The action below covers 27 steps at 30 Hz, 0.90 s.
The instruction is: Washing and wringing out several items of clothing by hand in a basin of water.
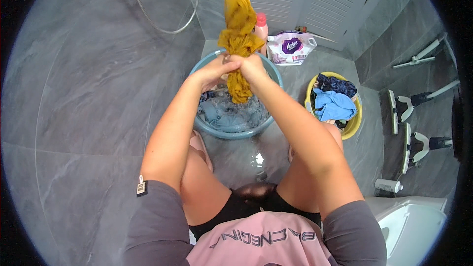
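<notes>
Both my hands grip a twisted, mustard-yellow garment point(240, 19), its exact kind unclear from the bunched cloth. My left hand point(213, 74) and my right hand point(250, 68) are closed around its middle, side by side. One end of the cloth stands up beyond my hands; the other hangs down over the blue basin point(237, 135). Soapy-looking water and bluish wet clothes point(229, 116) fill the basin below. My wrists partly hide its far contents.
Behind the basin stand a pink-capped bottle point(261, 28) and a white detergent pouch point(291, 51). A yellow tub point(355, 124) of clothes sits at right. Mop heads point(405, 108) line the right wall, near a white bottle point(388, 185) and toilet point(416, 229). A shower hose point(196, 5) hangs upper left.
</notes>
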{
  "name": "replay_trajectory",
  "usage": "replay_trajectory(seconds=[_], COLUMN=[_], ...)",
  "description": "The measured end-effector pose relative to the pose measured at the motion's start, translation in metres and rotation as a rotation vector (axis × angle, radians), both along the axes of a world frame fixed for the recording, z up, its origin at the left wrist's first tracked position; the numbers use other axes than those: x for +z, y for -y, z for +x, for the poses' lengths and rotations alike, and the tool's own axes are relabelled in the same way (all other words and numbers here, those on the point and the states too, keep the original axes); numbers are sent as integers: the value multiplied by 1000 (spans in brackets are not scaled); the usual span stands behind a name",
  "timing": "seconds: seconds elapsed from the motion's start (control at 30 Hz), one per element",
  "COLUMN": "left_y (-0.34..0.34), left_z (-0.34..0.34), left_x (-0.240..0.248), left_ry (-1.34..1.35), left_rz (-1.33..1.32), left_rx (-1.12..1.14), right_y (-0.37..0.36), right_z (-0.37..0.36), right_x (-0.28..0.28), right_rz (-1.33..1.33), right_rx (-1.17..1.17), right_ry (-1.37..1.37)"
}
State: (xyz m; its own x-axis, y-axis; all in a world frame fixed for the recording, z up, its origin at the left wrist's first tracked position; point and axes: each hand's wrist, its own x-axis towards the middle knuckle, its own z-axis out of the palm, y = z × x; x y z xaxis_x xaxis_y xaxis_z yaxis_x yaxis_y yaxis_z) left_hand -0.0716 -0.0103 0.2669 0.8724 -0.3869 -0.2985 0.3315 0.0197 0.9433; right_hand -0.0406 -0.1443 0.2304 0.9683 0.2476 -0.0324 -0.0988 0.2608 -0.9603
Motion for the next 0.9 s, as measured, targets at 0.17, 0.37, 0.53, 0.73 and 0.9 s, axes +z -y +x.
replay_trajectory(seconds=[0.17,0.37,0.53,0.73,0.9], left_y=[29,34,51,67,67], left_z=[-18,-19,-24,-1,-16], left_x=[9,6,0,-65,-72], left_ry=[7,68,-41,420,335], left_rz=[-228,-52,59,766,938], left_rx=[-10,-24,106,237,161], right_y=[11,20,10,6,2], right_z=[-20,-14,-23,6,6], right_x=[60,60,56,3,-39], right_rz=[135,272,189,33,-158], right_rx=[14,290,7,-226,-345], right_ry=[154,2,67,134,283])
